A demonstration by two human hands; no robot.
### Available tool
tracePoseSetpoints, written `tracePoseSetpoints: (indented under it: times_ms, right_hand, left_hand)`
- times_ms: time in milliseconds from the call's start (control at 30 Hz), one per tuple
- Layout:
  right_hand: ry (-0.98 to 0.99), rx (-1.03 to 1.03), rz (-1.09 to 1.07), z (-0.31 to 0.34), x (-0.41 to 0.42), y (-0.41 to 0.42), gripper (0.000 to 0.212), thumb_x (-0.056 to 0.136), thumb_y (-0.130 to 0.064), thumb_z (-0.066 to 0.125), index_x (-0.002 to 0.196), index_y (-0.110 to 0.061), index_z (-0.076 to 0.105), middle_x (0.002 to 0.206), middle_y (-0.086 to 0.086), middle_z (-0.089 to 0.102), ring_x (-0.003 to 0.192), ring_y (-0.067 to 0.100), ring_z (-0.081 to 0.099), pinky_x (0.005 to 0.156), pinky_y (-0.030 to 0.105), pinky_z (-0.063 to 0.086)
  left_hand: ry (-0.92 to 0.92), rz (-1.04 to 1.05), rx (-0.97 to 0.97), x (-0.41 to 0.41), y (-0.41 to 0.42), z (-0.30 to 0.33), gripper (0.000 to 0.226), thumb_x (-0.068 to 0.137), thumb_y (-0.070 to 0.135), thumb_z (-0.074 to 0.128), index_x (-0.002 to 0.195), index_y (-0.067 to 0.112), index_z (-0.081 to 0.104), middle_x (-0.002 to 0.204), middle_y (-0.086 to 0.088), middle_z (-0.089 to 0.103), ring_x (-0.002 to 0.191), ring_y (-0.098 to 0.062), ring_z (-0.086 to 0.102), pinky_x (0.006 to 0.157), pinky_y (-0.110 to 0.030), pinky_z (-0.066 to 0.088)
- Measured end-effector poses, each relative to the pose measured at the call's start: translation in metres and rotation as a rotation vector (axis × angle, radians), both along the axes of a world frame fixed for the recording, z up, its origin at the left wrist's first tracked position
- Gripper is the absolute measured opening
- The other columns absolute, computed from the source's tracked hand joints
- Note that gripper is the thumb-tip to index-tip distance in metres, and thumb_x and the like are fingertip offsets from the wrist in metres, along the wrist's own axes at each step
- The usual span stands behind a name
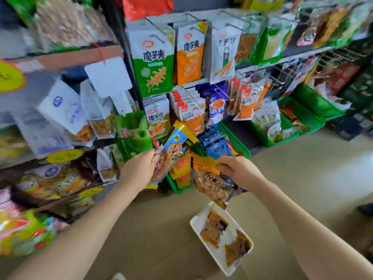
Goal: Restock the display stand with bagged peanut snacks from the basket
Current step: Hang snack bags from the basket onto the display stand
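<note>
1. Left hand (139,168): fingers closed around the lower part of a clear-windowed peanut bag with a blue and yellow header (173,146), held upright and tilted right, its header near the lowest pegs of the wire-hook display stand (187,91).
2. Right hand (240,170): pinching the orange header of a second clear-windowed peanut bag (210,182), which hangs below the fingers, above the floor.
3. White rectangular plastic basket (222,257): on the tan floor (302,178) below the right hand; two more peanut bags lie flat inside. Judged: restocking is partway done.
4. Step in hand, judged: hanging the left bag. Advice: lead with the header, line up its hang-hole with a free hook tip, then slide the bag back flat against its neighbours. The hole itself is too blurred to see.
5. Edges: hook tips project forward at several rows; the green plastic bin (234,138) of blue packets sits just right of the left bag, and a green printed pouch (133,134) hangs just left of it. Room between them is narrow.
6. Open room: the floor right of the basket is bare, so the right arm can wait there, apart from the stand.
7. Risk, judged: the dangling right bag could brush the yellow packets (181,168) behind it.
</note>
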State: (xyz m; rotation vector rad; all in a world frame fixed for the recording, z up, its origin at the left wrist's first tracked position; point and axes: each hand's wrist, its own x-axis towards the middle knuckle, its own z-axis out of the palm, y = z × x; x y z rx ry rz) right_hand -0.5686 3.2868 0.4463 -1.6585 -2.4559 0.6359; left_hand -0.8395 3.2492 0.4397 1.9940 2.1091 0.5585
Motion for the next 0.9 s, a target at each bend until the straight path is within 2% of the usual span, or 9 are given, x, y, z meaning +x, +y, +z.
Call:
tracePoseSetpoints:
  times_ms: [133,300,467,567,667,733,800,833,900]
  right_hand:
    - [0.089,0.131,0.085,0.048,-0.077,0.01,0.011,0.094,-0.022,0.051,0.093,-0.015,0.06,0.071,0.001,0.053,0.067,0.023,0.049,0.06,0.035,0.039]
    - [0.187,0.285,0.235,0.114,-0.187,0.019,0.015,0.095,-0.019,0.049,0.095,-0.011,0.061,0.065,-0.004,0.051,0.063,0.023,0.05,0.054,0.035,0.036]
    - [0.325,0.443,0.324,0.172,-0.296,0.035,0.018,0.094,-0.014,0.051,0.093,0.002,0.06,0.067,0.011,0.056,0.061,0.027,0.051,0.056,0.038,0.035]
    - [0.369,0.526,0.327,0.198,-0.346,0.056,0.015,0.094,-0.018,0.05,0.096,-0.007,0.06,0.065,-0.001,0.051,0.063,0.026,0.049,0.056,0.038,0.038]
    - [0.377,0.6,0.356,0.226,-0.391,0.079,0.017,0.092,-0.023,0.051,0.092,-0.009,0.061,0.064,-0.003,0.049,0.066,0.022,0.051,0.059,0.035,0.039]
    - [0.402,0.619,0.378,0.245,-0.419,0.097,0.015,0.091,-0.017,0.055,0.097,-0.004,0.062,0.067,-0.003,0.05,0.067,0.019,0.049,0.064,0.03,0.035]
    - [0.418,0.613,0.412,0.265,-0.444,0.117,0.011,0.092,-0.014,0.054,0.096,-0.006,0.061,0.059,-0.007,0.044,0.056,0.015,0.042,0.061,0.03,0.032]
    - [0.41,0.62,0.435,0.274,-0.456,0.128,0.009,0.093,-0.014,0.053,0.096,-0.008,0.06,0.057,-0.008,0.041,0.053,0.012,0.039,0.058,0.031,0.03]
    - [0.393,0.619,0.473,0.288,-0.48,0.155,0.007,0.094,-0.014,0.052,0.097,-0.013,0.057,0.057,-0.006,0.038,0.054,0.016,0.037,0.057,0.033,0.028]
  left_hand:
    - [0.072,0.049,0.184,-0.071,-0.018,0.043,0.024,0.094,0.024,0.048,0.09,0.002,0.058,0.082,-0.022,0.067,0.076,-0.041,0.065,0.057,-0.042,0.045]
    - [0.058,0.203,0.347,-0.177,-0.038,0.095,0.03,0.096,0.028,0.044,0.09,0.001,0.055,0.079,-0.028,0.064,0.074,-0.045,0.062,0.057,-0.044,0.045]
    - [0.101,0.301,0.504,-0.275,-0.055,0.147,0.027,0.095,0.025,0.046,0.092,0.0,0.056,0.076,-0.029,0.063,0.073,-0.047,0.061,0.054,-0.044,0.043]
    - [0.126,0.332,0.58,-0.324,-0.054,0.179,0.027,0.096,0.024,0.045,0.091,0.0,0.055,0.08,-0.029,0.063,0.078,-0.046,0.059,0.056,-0.042,0.038]
    - [0.105,0.442,0.645,-0.37,-0.041,0.208,0.028,0.097,0.022,0.04,0.097,-0.002,0.054,0.087,-0.033,0.063,0.084,-0.047,0.058,0.062,-0.047,0.039]
    - [0.077,0.524,0.675,-0.4,-0.027,0.22,0.028,0.098,0.022,0.039,0.093,-0.003,0.052,0.088,-0.034,0.061,0.085,-0.048,0.057,0.061,-0.045,0.035]
    - [0.003,0.597,0.679,-0.427,-0.01,0.224,0.027,0.098,0.022,0.039,0.083,0.0,0.046,0.087,-0.035,0.059,0.085,-0.048,0.055,0.06,-0.042,0.029]
    - [-0.026,0.634,0.659,-0.44,0.0,0.221,0.027,0.098,0.021,0.039,0.083,-0.001,0.047,0.087,-0.036,0.059,0.086,-0.049,0.055,0.061,-0.041,0.028]
    - [-0.049,0.721,0.535,-0.472,0.024,0.204,0.027,0.098,0.017,0.04,0.098,-0.007,0.051,0.093,-0.037,0.06,0.089,-0.049,0.056,0.062,-0.042,0.03]
